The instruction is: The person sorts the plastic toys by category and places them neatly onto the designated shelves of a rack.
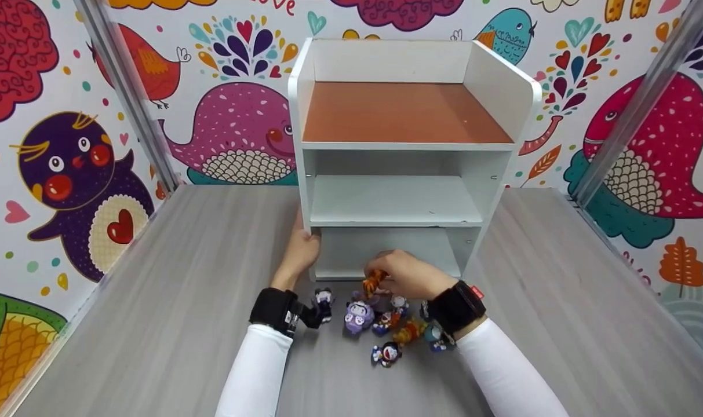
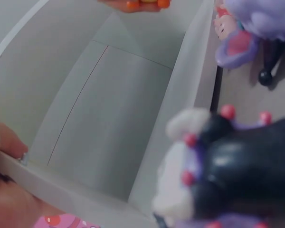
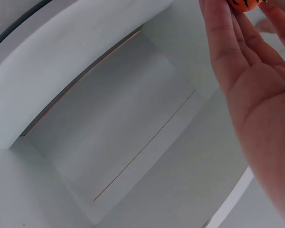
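Note:
A small white shelf unit (image 1: 386, 200) stands on the floor. My left hand (image 1: 299, 255) grips the front edge of its left side panel; in the left wrist view, the thumb and fingers lie on opposite sides of that panel (image 2: 80, 194). My right hand (image 1: 412, 275) pinches an orange tiger figurine (image 1: 374, 283) with dark stripes, in front of the bottom compartment. Only part of the tiger shows in the right wrist view. A black-and-white figurine (image 1: 323, 302) stands near my left wrist, and a purple figurine (image 1: 358, 316) is just below the tiger.
Several more figurines cluster before the shelf, among them a yellow-orange one (image 1: 409, 332), a blue one (image 1: 436, 336) and a black, white and blue one (image 1: 388, 354). The unit's top (image 1: 403, 113) is brown. Patterned walls (image 1: 235, 127) enclose the grey floor (image 1: 154, 324).

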A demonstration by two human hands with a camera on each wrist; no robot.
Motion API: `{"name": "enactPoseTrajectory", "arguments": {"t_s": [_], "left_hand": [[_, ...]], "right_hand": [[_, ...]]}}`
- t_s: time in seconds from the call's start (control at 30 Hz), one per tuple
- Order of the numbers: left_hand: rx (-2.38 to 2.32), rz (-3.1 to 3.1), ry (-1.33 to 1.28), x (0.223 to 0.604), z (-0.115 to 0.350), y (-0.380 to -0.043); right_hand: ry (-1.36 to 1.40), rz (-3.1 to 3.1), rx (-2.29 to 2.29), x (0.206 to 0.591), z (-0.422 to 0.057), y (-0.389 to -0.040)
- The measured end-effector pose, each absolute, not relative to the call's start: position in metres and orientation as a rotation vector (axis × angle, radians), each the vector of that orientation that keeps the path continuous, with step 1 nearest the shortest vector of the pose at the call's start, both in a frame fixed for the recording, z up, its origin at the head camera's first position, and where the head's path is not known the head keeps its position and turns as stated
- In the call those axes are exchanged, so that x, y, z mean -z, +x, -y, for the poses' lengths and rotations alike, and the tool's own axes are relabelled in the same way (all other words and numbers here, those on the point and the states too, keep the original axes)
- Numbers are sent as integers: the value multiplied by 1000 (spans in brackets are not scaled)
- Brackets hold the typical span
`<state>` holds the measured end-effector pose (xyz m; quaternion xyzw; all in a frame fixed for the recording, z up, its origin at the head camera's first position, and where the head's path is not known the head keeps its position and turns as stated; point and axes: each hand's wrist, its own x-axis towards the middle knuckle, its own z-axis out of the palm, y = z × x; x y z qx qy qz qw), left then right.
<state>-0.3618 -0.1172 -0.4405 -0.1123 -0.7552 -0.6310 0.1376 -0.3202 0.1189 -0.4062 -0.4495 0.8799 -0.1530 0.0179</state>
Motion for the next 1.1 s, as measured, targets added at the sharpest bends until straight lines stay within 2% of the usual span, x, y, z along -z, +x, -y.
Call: {"name": "enactPoseTrajectory", "arguments": {"t_s": [0.57, 1.1], "left_hand": [[1773, 2212, -325, 441, 118, -361], [1768, 2247, -304, 440, 121, -361]], "right_hand": [[-1360, -2787, 648, 402, -154, -317], [-1211, -2805, 731, 399, -174, -322]]}}
